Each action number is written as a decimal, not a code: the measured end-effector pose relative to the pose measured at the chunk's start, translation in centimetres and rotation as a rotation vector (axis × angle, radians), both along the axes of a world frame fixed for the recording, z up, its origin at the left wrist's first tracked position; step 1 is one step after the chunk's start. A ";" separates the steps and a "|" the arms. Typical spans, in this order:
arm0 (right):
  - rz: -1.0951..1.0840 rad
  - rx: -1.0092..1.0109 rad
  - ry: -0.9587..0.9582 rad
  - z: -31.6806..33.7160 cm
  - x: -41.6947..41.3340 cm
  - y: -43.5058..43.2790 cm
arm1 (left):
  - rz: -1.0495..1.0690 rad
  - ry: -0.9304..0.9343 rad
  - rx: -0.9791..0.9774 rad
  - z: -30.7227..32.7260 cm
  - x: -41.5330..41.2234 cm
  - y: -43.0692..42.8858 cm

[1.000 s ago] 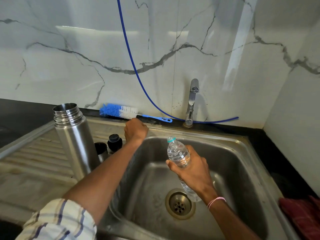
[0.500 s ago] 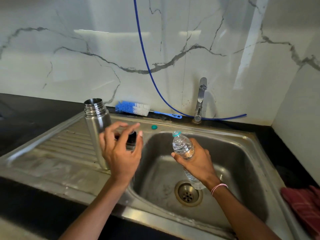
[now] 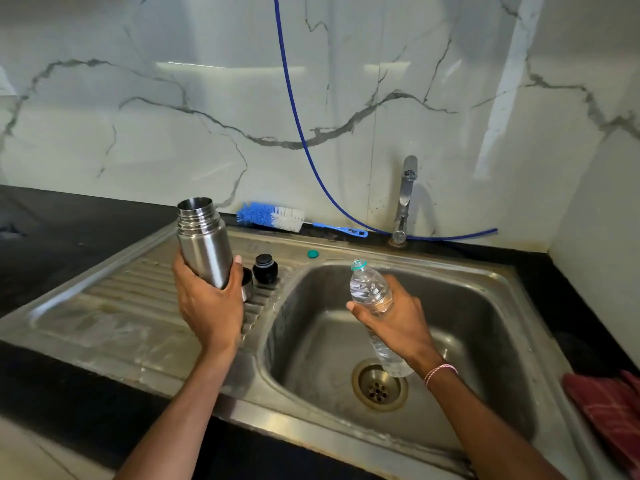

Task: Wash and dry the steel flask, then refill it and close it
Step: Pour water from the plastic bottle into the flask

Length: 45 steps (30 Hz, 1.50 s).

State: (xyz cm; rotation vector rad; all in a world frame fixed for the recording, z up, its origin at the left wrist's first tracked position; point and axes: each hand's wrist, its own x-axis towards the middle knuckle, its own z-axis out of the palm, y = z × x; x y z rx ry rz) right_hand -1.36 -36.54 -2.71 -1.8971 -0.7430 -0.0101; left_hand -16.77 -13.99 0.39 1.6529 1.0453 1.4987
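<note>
Now the left hand [image 3: 207, 306] is wrapped round the flask [image 3: 204, 244]. Half a second ago it was spread open just in front of it, and the flask stood alone. The flask now leans a little, top to the left. The hand hides its bottom, so I cannot tell if it is lifted.

The sink [image 3: 485, 323] has its bowl on the right and its ribbed drainboard [image 3: 104, 317] on the left. The flask is over the drainboard, just left of the bowl, with its mouth open and facing up. The right hand [image 3: 398, 320] grips a clear bottle [image 3: 369, 289] round its middle, over the bowl. The bottle has water in it and no cap, and it tilts with its mouth up and toward the flask. A black stopper [image 3: 265, 270] stands on the drainboard just right of the flask, and a steel cup [image 3: 246, 287] peeks out behind the left hand. A small green cap [image 3: 313, 253] sits on the sink's back rim.

I think this is the refill step, since the open water bottle is ready. Next, the two mouths need to come together, best over the bowl. The flask should stand straight, and the bottle should tip slowly so water does not spill. The stopper goes on after.
</note>
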 end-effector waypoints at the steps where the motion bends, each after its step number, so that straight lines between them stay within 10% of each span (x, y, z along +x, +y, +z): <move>1: -0.007 0.022 0.018 0.1 0.1 0.0 | 0.002 -0.016 0.003 0.2 -0.1 -0.3; 14: -0.200 0.193 0.037 2.4 1.8 -3.6 | -0.679 0.436 0.011 -0.5 9.2 -9.0; 21: -0.244 -0.089 -0.107 2.2 2.7 -4.2 | -0.738 0.749 0.127 -2.5 10.3 -7.5; 45: -0.186 -0.817 -0.356 5.5 3.7 -8.0 | -0.863 0.853 0.330 -2.4 10.7 -7.5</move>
